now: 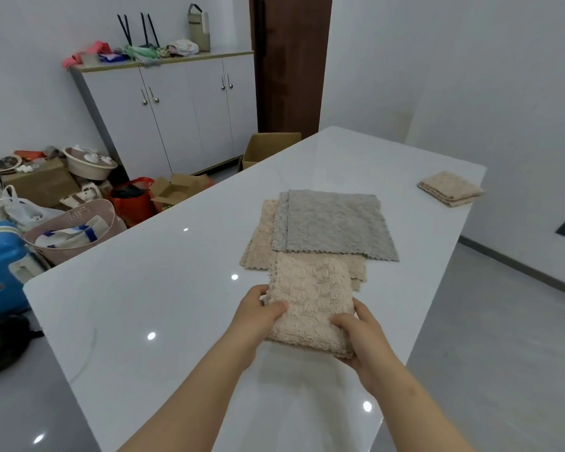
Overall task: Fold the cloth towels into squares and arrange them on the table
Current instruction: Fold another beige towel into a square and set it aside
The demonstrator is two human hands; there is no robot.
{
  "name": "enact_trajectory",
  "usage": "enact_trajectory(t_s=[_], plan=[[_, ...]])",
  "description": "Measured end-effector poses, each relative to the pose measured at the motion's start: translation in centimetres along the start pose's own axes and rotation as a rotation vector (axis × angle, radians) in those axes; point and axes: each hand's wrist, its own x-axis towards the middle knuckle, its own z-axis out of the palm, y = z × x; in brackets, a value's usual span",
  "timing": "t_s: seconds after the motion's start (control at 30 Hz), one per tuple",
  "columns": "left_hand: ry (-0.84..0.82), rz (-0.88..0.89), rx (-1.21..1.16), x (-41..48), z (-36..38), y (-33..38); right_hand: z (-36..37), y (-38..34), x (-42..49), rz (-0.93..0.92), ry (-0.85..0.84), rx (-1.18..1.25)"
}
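A folded beige towel [310,305] (roughly square) is held over the table [144,288], toward its right edge. The left hand [258,316] and right hand [362,337] each grip a side, thumbs on top. Just beyond it, grey towels [333,223] lie on a flat beige towel [258,243]. A second folded towel [450,189] sits at the far right edge. White tabletop stretches wide to the left.

Single head-worn wide-angle view, facing forward and down, close over table [163,288].
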Motion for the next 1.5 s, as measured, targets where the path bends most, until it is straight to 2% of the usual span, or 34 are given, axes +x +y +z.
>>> enact_trajectory(t_s=[0.23,0.5,0.77,1.0,1.17,1.33,1.5], plan=[[0.023,0.0,0.051,3.9,9.8,1.0,-8.3,-3.3,5.2,0.007,0.024,-0.023],[0.072,-0.055,0.011,9.0,22.3,2.6,-18.8,-8.9,12.6,0.073,-0.021,-0.159],[0.122,-0.062,0.059,15.1,29.1,4.4,-23.7,-12.1,20.2,0.042,-0.024,-0.189],[0.069,-0.085,0.221,17.7,31.6,4.0,-25.6,-11.9,23.6,-0.011,0.041,-0.183],[0.14,-0.084,0.334,16.9,31.6,3.6,-25.7,-11.6,23.9,-0.086,0.067,-0.383],[0.2,0.013,0.403,14.9,29.6,4.3,-23.8,-12.4,21.3,-0.221,0.119,-0.702],[0.262,0.107,0.394,11.2,25.1,5.0,-19.0,-12.1,17.4,-0.263,0.023,-0.716]])
